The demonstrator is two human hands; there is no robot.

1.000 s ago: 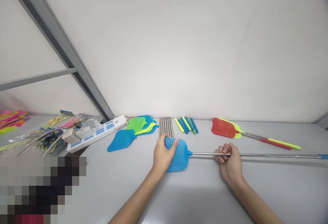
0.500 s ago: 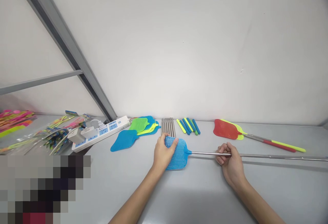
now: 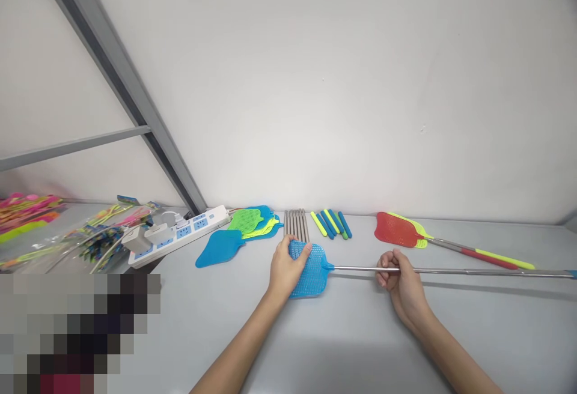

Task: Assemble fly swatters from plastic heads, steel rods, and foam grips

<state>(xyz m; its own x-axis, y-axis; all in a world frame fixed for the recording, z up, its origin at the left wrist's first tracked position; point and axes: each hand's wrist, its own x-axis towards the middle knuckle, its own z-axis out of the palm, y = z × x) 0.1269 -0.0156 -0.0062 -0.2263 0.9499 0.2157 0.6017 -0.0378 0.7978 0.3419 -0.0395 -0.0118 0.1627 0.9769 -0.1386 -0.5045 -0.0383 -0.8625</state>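
Note:
A blue fly swatter point(image 3: 314, 271) with a perforated head and a long, extended metal rod lies sideways across my view. My left hand point(image 3: 285, 268) grips the far left part of its head, thumb on top. Around the rod, my right hand point(image 3: 400, 277) has its fingers curled, palm partly turned up. The rod runs on to the right, where a blue grip shows at the picture's edge. Behind the head are several metal rods point(image 3: 296, 226) side by side, and right of them several blue, green and yellow grips point(image 3: 333, 224).
Loose swatter heads point(image 3: 220, 247) in blue, green and yellow lie left of the rods. A white power strip point(image 3: 183, 235) with plugs stands further left, beside bagged colourful items point(image 3: 103, 232). At right, red and yellow swatters point(image 3: 396, 230) overlap near the wall.
The view has shifted slightly, and the blue grip end of the swatter now shows at the right edge. Both hands keep their hold.

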